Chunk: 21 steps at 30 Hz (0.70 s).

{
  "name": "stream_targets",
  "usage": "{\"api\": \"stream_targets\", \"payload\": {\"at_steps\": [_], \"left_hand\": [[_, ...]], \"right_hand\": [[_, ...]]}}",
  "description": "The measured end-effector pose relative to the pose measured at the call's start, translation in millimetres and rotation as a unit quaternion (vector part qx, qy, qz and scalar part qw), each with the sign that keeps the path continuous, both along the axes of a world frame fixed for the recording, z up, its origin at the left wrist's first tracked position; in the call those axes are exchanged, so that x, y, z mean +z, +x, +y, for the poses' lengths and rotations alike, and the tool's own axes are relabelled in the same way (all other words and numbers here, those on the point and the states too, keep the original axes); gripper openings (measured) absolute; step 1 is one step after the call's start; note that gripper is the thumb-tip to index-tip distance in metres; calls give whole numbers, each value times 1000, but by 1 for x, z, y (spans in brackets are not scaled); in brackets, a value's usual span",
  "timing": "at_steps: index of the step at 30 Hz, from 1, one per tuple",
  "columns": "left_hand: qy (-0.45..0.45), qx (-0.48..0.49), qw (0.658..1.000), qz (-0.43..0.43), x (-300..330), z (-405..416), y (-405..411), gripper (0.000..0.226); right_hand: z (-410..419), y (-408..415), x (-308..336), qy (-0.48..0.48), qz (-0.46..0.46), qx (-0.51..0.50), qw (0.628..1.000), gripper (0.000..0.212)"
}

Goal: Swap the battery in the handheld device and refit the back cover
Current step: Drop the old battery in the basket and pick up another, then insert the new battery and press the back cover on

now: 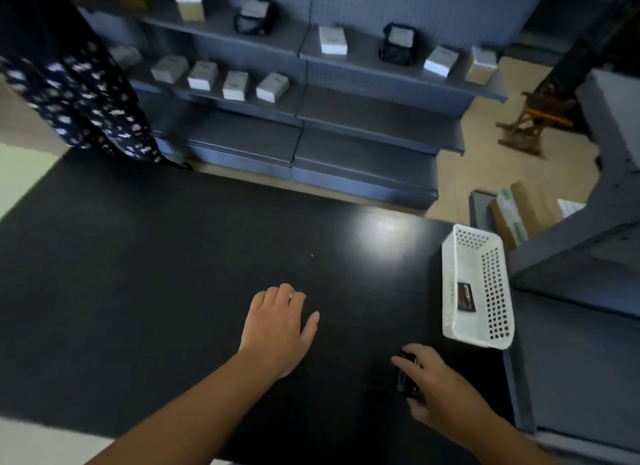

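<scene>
A small dark object, judged to be the handheld device (407,378), was gripped by the right hand (438,383), with fingers and thumb curled round it low over the black table (138,274); whether its back cover was on could not be told. The left hand (277,326) was laid palm down on the table, fingers relaxed and lightly spread, nothing held. A flat dark pack with a red label, probably 1 battery (465,296), lay in the white perforated basket (450,284) just beyond the right hand. The task was judged to be at its opening step: the device was being taken up, and the next move would call for the cover to be freed with both hands. Ample open tabletop was left ahead and to the left; the table's right edge and the basket stood close to the right hand.
</scene>
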<state>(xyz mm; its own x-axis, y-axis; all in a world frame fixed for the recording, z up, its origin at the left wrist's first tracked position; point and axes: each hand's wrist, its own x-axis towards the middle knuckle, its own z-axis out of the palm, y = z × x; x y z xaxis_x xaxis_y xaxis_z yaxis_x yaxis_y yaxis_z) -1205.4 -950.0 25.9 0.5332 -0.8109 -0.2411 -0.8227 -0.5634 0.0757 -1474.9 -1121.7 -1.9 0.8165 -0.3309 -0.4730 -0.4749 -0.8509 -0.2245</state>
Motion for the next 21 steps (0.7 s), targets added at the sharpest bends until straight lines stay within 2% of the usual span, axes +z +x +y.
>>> {"api": "stream_targets", "payload": {"at_steps": [4,12,18,21], "left_hand": [[-23,59,998,3,15,54,16,60],[-62,147,984,76,48,212,83,55],[-108,231,966,41,56,334,160,55],[-130,259,956,38,61,399,206,56]], "right_hand": [[29,80,28,-13,-22,98,995,71],[140,237,87,-51,-65,253,964,52],[258,354,106,-78,-69,328,939,46],[319,415,105,-83,-72,359,927,52]]}}
